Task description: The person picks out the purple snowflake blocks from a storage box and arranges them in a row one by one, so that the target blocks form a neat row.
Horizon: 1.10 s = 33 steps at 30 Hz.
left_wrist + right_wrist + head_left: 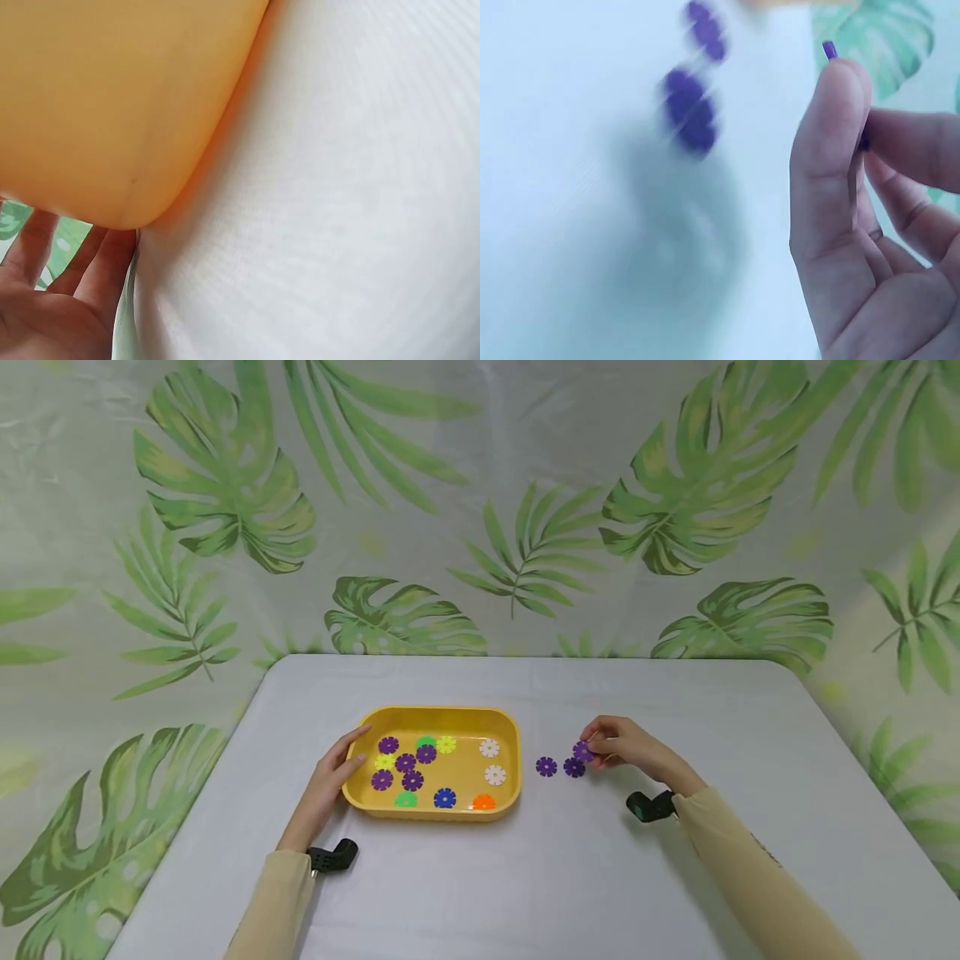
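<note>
My right hand (622, 745) pinches a purple notched plastic disc (582, 751) between thumb and fingers. Only a sliver of this snowflake-shaped disc (830, 50) shows past the fingertip in the right wrist view. Just below it on the table lie a dark purple disc (574, 767) and another purple disc (546, 767), side by side. My left hand (324, 785) rests at the left rim of a yellow tray (442, 815), thumb over the edge. In the left wrist view its fairly straight fingers (109, 266) touch the tray's outer side; the thumb is hidden.
Several discs lie in the tray: a purple cluster (405, 762) at the left, white ones (495, 775) at the right, and a blue (445, 798) and an orange one (483, 802) near the front. A white cloth covers the table (480, 885); a leaf-patterned curtain (525, 460) hangs behind.
</note>
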Tool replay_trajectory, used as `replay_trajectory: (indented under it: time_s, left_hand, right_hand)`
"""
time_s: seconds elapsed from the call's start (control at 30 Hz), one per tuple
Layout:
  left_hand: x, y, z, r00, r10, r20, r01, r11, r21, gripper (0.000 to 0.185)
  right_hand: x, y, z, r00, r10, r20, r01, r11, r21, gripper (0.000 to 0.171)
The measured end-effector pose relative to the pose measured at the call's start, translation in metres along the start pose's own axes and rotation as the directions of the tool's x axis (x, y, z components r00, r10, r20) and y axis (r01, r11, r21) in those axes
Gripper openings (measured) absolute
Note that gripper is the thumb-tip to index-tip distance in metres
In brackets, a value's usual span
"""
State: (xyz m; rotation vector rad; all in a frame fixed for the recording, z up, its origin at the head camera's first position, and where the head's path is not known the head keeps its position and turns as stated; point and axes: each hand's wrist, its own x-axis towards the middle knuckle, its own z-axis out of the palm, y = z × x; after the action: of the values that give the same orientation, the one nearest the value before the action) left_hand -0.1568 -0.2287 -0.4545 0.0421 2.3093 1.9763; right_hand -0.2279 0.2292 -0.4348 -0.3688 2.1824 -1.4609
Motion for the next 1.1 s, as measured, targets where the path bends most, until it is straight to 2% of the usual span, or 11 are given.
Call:
replay_trajectory:
  time_s: [0.17,0.3,0.43,0.57,0.7,0.9,1.1]
  left_hand:
    - [-0.001,0.001,0.0,1.0,-0.013,-0.003,0.013,1.0,-0.013,0.048]
    - [-0.002,0.001,0.001,1.0,-0.016,-0.004,0.016,1.0,-0.022,0.047]
    - [-0.001,0.001,0.001,1.0,-0.012,-0.001,0.012,1.0,-0.029,0.048]
    - [-0.001,0.0,0.001,1.0,-0.005,0.001,0.005,0.999,-0.031,0.048]
    - [-0.001,-0.001,0.0,1.0,-0.002,-0.003,0.002,1.0,-0.022,0.047]
    - [-0.001,-0.001,0.0,1.0,0.0,-0.005,0.0,1.0,-0.025,0.047]
    - [-0.001,0.0,0.0,1.0,-0.003,-0.012,0.003,1.0,0.001,0.048]
  right_hand:
    - [-0.012,0.021,-0.008,0.997,0.066,-0.029,-0.066,0.998,0.005,0.019]
    - [-0.014,0.028,-0.007,0.993,0.094,-0.067,-0.098,0.993,-0.065,0.017]
    - [-0.012,0.021,-0.004,0.989,0.077,-0.126,-0.096,0.984,-0.153,0.016]
    - [-0.005,0.002,0.002,0.989,0.025,-0.148,-0.05,0.984,-0.171,0.02]
    - [0.008,-0.022,0.018,0.994,-0.031,-0.104,0.017,0.991,-0.135,0.023]
    - [0.037,-0.059,0.058,0.995,-0.1,-0.017,0.099,0.993,-0.058,0.025]
    - [0.071,-0.084,0.097,0.993,-0.089,0.074,0.088,0.996,0.018,0.028]
